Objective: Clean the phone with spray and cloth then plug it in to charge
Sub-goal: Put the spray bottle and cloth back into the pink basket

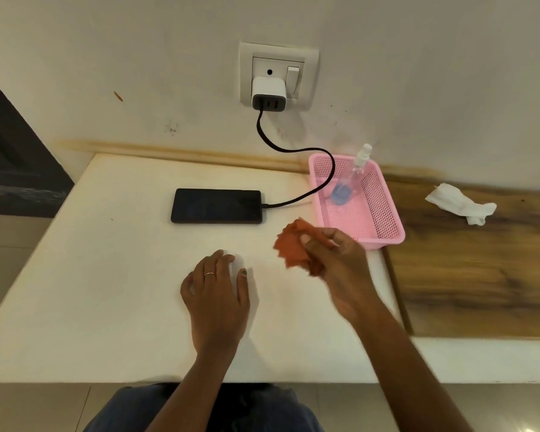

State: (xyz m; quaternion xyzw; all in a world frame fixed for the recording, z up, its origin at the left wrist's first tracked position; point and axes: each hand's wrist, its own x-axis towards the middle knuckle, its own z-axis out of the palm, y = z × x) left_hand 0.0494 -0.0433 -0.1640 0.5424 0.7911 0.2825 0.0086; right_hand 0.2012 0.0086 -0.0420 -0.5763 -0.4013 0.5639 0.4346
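A black phone [216, 206] lies flat, screen up, on the white table [106, 275]. A black cable [296, 149] is plugged into its right end and runs up to a white charger [268, 93] in the wall socket [278, 74]. My right hand [337, 260] grips a crumpled orange cloth [293, 247] just right of and nearer than the phone. My left hand [215, 291] rests on the table below the phone, fingers loosely bent, holding nothing. A clear spray bottle [353, 176] with blue liquid leans inside the pink basket [384, 226].
The pink basket stands at the table's right edge, close to my right hand. A crumpled white tissue [462, 204] lies on the lower wooden surface [480, 275] to the right. The wall rises just behind the table.
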